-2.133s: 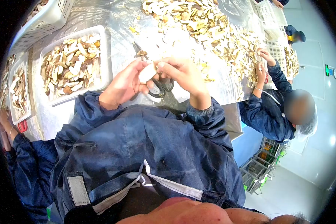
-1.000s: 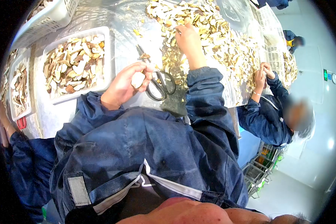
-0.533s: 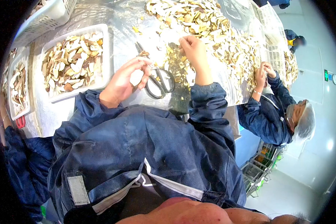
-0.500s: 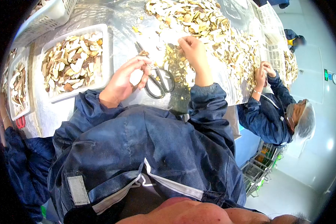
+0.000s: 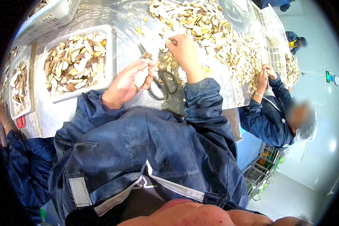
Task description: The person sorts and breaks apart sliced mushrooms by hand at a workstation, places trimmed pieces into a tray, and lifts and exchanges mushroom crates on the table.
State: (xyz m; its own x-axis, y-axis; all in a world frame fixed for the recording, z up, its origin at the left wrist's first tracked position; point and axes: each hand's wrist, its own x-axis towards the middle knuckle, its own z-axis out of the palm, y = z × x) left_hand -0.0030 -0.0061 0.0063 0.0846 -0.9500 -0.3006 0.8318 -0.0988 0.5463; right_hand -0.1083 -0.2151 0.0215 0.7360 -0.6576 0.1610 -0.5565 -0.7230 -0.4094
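Since the frame half a second earlier, the right hand (image 5: 183, 49) has shifted leftward across the table (image 5: 122, 42), toward the scissors (image 5: 164, 86). The right fingers are bent, thumb and forefinger drawn close together; whether anything is pinched between them cannot be determined, as the tips merge with the pale slices beneath. The left hand (image 5: 125, 81) is closed loosely around a pale mushroom piece (image 5: 140, 78), positioned just left of the scissors; the fingers conceal part of its outline. The scissors lie on the table, loops toward the wearer. Their middle section is partly obscured by the left fingertips and a brown scrap (image 5: 146, 55), whose exact contact with the blades is unclear. Strong glare washes out detail at the near edge of the mushroom pile (image 5: 211, 32).

A filled white tray (image 5: 109, 56) stands left of the left hand. Beyond it, a narrower tray (image 5: 28, 75) and a perforated crate (image 5: 58, 17) are cut off by the lens border. At right, a co-worker's hands (image 5: 264, 78) meet; their contents are indiscernible
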